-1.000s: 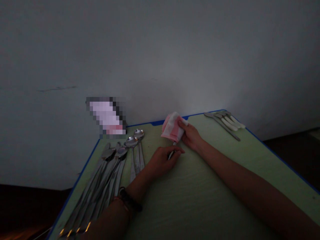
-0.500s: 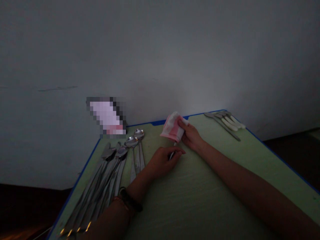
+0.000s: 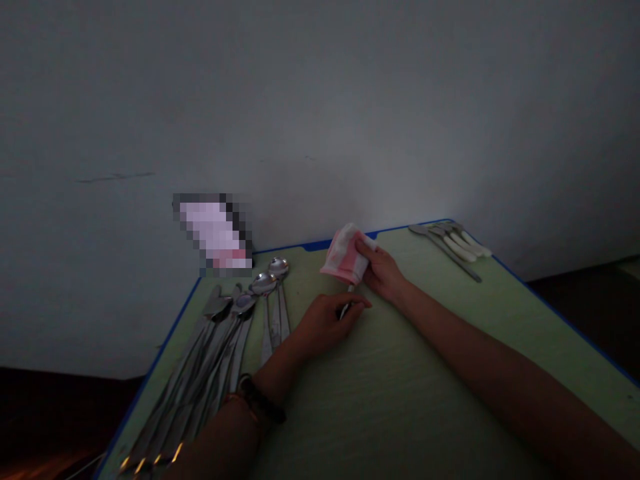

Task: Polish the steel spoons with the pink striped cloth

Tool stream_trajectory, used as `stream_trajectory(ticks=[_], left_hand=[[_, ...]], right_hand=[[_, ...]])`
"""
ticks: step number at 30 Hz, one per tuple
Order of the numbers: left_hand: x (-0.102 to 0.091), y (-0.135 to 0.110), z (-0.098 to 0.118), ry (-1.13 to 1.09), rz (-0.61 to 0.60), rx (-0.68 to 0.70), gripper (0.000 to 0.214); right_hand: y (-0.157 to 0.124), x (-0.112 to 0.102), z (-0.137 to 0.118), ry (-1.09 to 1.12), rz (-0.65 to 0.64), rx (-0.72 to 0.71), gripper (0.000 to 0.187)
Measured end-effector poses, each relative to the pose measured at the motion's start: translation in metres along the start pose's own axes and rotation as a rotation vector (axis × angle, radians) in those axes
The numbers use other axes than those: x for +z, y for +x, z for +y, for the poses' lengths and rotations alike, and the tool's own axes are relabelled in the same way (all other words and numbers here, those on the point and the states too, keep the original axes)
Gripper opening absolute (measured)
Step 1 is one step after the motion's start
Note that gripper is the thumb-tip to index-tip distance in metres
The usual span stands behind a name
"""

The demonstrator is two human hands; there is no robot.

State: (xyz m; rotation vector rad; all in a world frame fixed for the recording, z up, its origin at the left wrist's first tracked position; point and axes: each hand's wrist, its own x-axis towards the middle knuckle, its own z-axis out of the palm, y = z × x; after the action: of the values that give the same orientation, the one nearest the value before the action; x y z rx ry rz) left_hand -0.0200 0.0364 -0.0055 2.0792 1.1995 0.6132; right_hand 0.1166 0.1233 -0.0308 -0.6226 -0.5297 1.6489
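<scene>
My right hand (image 3: 381,272) grips a crumpled pink and white cloth (image 3: 344,255) near the table's far edge. Just below it, my left hand (image 3: 323,325) closes around a thin metal spoon handle (image 3: 345,311). That handle runs up toward the cloth (image 3: 344,255), and the spoon's bowl is hidden, perhaps inside the folds. Close to my left hand stand a pair of steel spoons (image 3: 274,300), next to a bundle of long steel spoons (image 3: 200,363). A dark beaded bracelet (image 3: 257,403) circles my left wrist.
The pale green, blue-edged table (image 3: 450,353) stands against a grey wall. Several short white-handled spoons (image 3: 450,241) lie at its far right corner. A pixelated pink and white object (image 3: 215,233) sits beyond the far left corner. Dark floor shows on both sides.
My left hand has shifted slightly right. The cloth and spoon stay in my hands, and the spoons on the table have not moved.
</scene>
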Motion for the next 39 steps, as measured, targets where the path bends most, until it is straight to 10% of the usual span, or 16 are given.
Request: stream_trajectory(ticks=[39], left_hand=[[0.0028, 0.0012, -0.0064, -0.151, 0.009, -0.026, 0.051]], right_hand=[[-0.0047, 0.0048, -0.0025, -0.022, 0.012, 0.012, 0.02]])
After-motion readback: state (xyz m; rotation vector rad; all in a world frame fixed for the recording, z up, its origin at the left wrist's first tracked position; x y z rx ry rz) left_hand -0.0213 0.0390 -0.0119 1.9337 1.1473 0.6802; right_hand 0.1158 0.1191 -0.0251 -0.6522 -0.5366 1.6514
